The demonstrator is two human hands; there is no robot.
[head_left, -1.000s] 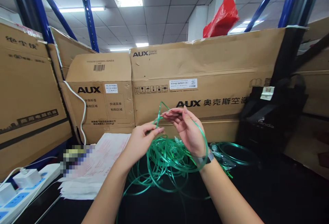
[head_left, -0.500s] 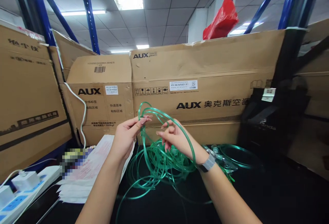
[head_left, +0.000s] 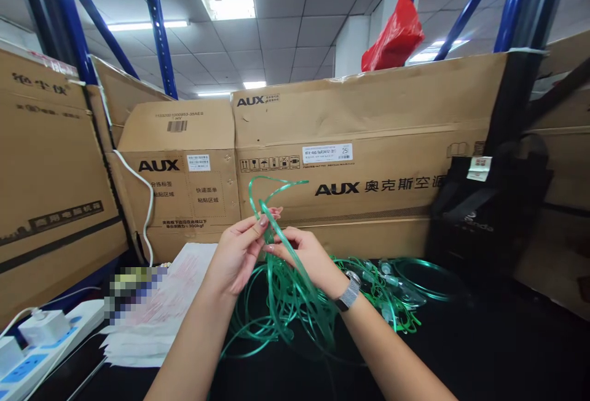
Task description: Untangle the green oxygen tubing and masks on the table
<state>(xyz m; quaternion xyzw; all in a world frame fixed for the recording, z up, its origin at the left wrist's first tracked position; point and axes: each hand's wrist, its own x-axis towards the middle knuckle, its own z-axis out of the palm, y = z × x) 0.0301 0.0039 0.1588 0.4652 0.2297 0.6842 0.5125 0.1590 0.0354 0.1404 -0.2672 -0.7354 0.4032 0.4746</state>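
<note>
A loose bundle of thin, clear green tubing (head_left: pixel 295 290) hangs from my hands and spreads over the black table top. My left hand (head_left: pixel 242 247) pinches its upper loops between thumb and fingertips. Just to the right, my right hand (head_left: pixel 306 256), with a watch on the wrist, has its thumb and fingers closed on the strands below that pinch. One curved length of tube rises above both hands, its tip pointing right. Part of the right fingers is hidden behind the tubing.
More green tubing with clear connectors (head_left: pixel 391 284) lies at the right, beside a coil (head_left: pixel 428 278). White paper bags (head_left: pixel 175 303) and a power strip (head_left: pixel 50 346) are at the left. Cardboard boxes (head_left: pixel 369 131) wall the back; a black bag (head_left: pixel 488 223) stands right.
My right hand has moved left and down to the strands beside my left hand, and its fingers have closed. The big loop around the right wrist has dropped; a tube end now sticks up.
</note>
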